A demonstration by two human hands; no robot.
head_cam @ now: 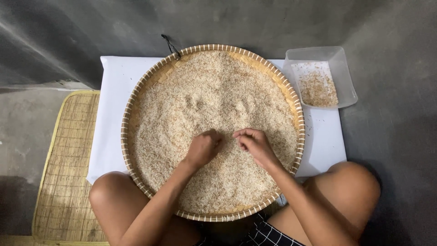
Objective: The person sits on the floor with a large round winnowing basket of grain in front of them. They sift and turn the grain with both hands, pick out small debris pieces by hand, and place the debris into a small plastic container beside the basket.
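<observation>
I see a round woven tray (136, 98) on a white cloth (111, 105), filled with pale rice grains (214, 100). Left hand (203, 148) rests on the grains near the tray's centre, fingers (215, 138) curled together, pressing into the rice. Right hand (253, 143) sits just beside it, fingers pinched together above the grains; I cannot tell what they pinch. Beyond the tray's right rim, a clear plastic container (343, 77) holds brownish husk bits (317, 89). Left of the tray lies a bamboo mat (68, 173).
</observation>
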